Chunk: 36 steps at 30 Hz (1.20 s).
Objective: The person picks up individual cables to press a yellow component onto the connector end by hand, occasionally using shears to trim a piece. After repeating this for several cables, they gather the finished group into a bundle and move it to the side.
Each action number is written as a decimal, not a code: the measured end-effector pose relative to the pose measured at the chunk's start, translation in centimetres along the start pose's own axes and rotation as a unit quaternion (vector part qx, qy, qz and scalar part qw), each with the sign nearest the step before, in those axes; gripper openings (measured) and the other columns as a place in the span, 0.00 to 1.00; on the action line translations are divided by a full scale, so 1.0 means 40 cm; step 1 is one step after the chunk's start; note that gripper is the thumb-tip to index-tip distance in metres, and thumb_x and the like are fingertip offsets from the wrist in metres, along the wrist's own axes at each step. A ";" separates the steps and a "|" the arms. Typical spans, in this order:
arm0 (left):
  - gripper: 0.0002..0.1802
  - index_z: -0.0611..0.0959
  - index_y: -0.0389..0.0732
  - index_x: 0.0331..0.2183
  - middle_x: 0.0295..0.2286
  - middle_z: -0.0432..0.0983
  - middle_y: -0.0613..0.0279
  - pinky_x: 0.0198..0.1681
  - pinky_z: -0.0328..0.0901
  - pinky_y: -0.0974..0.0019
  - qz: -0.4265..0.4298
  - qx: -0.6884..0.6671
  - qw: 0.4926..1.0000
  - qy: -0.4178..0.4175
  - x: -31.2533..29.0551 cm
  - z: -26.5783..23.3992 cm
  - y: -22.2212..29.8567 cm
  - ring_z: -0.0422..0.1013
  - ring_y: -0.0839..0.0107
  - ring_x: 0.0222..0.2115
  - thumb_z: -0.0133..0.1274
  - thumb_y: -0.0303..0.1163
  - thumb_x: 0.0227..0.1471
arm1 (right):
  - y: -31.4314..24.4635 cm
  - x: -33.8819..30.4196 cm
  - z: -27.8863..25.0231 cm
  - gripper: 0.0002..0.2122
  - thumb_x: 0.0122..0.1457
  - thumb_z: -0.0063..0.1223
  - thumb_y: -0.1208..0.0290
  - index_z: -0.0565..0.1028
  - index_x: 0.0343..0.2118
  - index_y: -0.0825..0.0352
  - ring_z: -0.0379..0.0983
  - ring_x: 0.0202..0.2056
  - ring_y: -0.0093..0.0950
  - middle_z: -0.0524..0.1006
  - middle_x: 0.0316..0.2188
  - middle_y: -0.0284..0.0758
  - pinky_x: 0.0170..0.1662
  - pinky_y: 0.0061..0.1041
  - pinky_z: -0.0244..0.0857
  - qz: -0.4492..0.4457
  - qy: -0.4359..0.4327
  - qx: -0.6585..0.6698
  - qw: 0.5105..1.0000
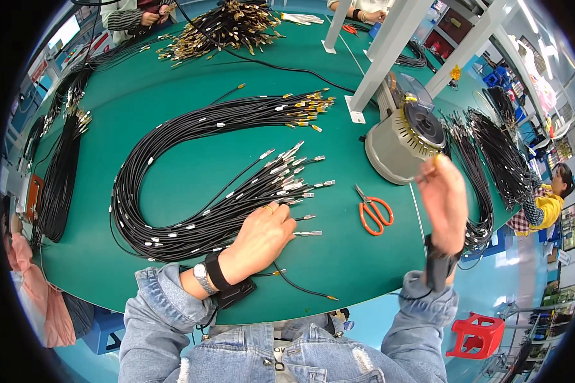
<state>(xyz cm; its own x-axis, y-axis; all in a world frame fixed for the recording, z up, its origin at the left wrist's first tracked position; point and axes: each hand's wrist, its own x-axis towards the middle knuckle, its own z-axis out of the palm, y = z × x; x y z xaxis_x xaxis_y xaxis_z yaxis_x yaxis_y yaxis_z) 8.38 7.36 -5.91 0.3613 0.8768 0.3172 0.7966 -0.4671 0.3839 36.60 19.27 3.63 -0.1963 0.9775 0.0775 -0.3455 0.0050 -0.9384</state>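
Observation:
My left hand (262, 236), with a ring on one finger, is closed over the ends of a large bundle of black cables (134, 172). The bundle lies in a U on the green table. Its near ends carry silvery-white connectors (291, 179); the far ends have yellow-tipped ones (310, 108). My right hand (442, 201) is raised in front of a round, pale tape dispenser (393, 153) with a dark reel on top. Motion blurs that hand, and a yellowish spot shows at its fingertips; whether it grips anything is unclear.
Orange-handled scissors (377, 214) lie between my hands. More black cables lie at the left (61, 182) and right (479, 185). A heap of yellow-ended cables (227, 29) sits at the back. White metal posts (383, 57) rise behind the dispenser. Other people work around the table.

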 end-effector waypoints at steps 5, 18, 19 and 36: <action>0.09 0.74 0.36 0.25 0.21 0.70 0.60 0.28 0.65 0.64 -0.039 -0.111 0.992 0.036 -0.006 -0.024 -0.001 0.69 0.62 0.24 0.58 0.26 0.42 | 0.125 -0.115 0.122 0.05 0.56 0.50 0.71 0.70 0.27 0.66 0.65 0.33 0.21 0.71 0.29 0.31 0.38 0.22 0.57 0.030 -0.044 -0.007 0.999; 0.08 0.74 0.35 0.28 0.21 0.74 0.58 0.25 0.67 0.69 -0.124 -0.233 0.963 0.054 -0.079 -0.106 0.006 0.73 0.67 0.22 0.57 0.26 0.45 | 0.226 -0.186 0.247 0.08 0.49 0.56 0.84 0.69 0.29 0.69 0.71 0.36 0.21 0.73 0.32 0.34 0.42 0.19 0.66 0.084 -0.092 -0.111 0.986; 0.09 0.75 0.35 0.28 0.22 0.74 0.58 0.25 0.67 0.69 -0.120 -0.220 0.968 0.034 -0.097 -0.112 -0.003 0.73 0.67 0.22 0.57 0.26 0.45 | 0.222 -0.191 0.251 0.08 0.49 0.56 0.84 0.68 0.29 0.69 0.71 0.36 0.21 0.73 0.32 0.35 0.42 0.19 0.66 0.072 -0.091 -0.132 0.984; 0.11 0.76 0.34 0.34 0.28 0.76 0.58 0.32 0.68 0.71 -0.193 -0.466 0.863 0.010 -0.037 -0.120 0.072 0.74 0.71 0.27 0.57 0.27 0.46 | 0.194 -0.224 0.281 0.15 0.48 0.57 0.85 0.64 0.35 0.68 0.71 0.34 0.21 0.73 0.30 0.35 0.41 0.19 0.65 -0.003 -0.079 -0.129 0.989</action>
<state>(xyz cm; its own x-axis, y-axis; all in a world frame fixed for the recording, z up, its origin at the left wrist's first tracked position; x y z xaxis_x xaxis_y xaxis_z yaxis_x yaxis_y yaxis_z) 7.80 4.19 -1.10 0.1407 0.9898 0.0203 0.1164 -0.0369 0.9925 25.36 8.17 -0.54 -0.3426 0.9324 0.1148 -0.1058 0.0832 -0.9909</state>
